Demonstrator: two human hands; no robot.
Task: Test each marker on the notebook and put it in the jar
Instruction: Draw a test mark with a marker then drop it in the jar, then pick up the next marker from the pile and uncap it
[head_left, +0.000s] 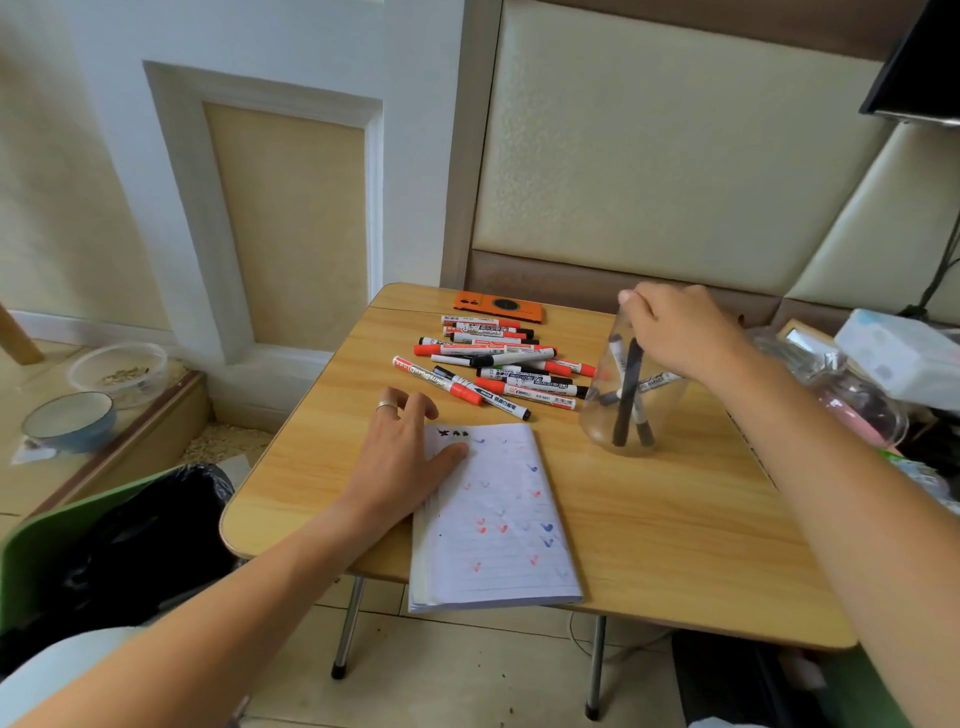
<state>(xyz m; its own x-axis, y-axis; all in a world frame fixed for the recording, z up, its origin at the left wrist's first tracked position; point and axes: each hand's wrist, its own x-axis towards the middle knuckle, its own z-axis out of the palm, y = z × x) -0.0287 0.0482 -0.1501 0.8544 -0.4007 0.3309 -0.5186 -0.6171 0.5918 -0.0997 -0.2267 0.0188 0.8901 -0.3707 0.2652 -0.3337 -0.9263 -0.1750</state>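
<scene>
An open lined notebook (498, 519) with red, blue and black test ticks lies at the front of the wooden table (649, 545). My left hand (400, 457) rests flat on its top left corner, fingers spread. Behind it lies a pile of several red- and black-capped markers (498, 364). A clear jar (602, 415) stands to the right with a few markers inside. My right hand (680, 332) hovers over the jar mouth and pinches the top of a black marker (626, 400), which stands upright inside with its lower end near the jar bottom.
An orange phone (498, 306) lies at the table's back edge. Bags and boxes (883, 364) crowd the right side. A black bag on a green chair (130, 540) sits front left, with two bowls (70, 418) on a low ledge beyond.
</scene>
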